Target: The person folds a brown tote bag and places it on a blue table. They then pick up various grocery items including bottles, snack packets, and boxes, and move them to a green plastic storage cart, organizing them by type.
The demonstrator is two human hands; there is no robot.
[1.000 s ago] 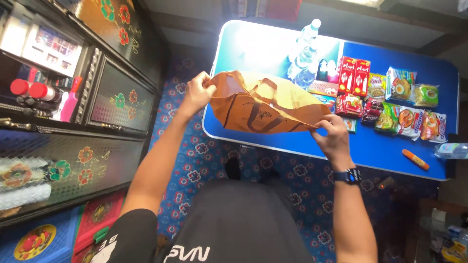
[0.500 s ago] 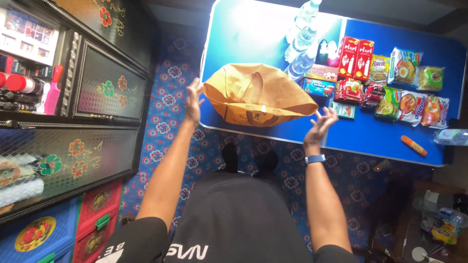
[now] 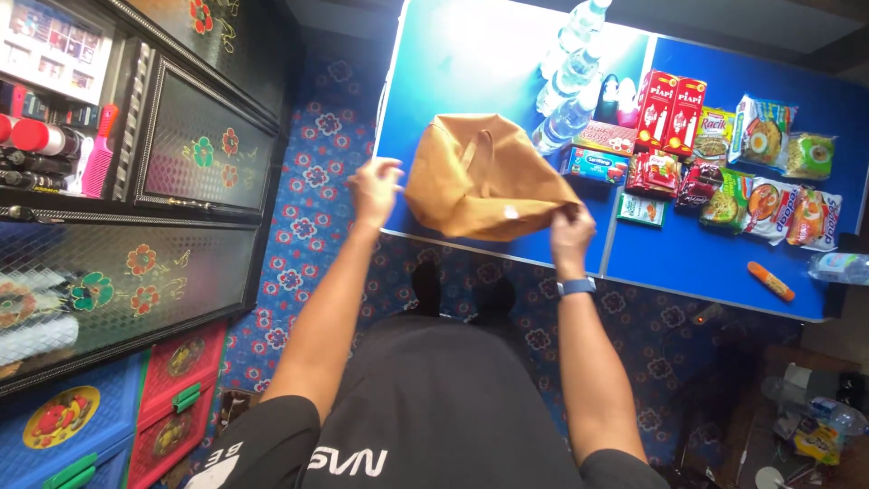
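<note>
An orange cloth tote bag [image 3: 480, 177] with handles lies on the near left part of a blue folding table [image 3: 471, 63]. My right hand [image 3: 570, 231] pinches the bag's near right corner at the table's front edge. My left hand [image 3: 374, 188] hovers just left of the bag, fingers spread, holding nothing. A watch sits on my right wrist.
Right of the bag stand water bottles [image 3: 570, 86], red cartons [image 3: 668, 110], small boxes and several noodle packets [image 3: 769, 195]. An orange marker [image 3: 771, 282] lies near the front edge. A dark glass-front cabinet [image 3: 181, 154] stands left; coloured drawers [image 3: 172, 417] sit below it.
Both hands let go of the bag and it dropped onto the table. Now my right hand has gripped its near right corner again; my left hand stays off it.
</note>
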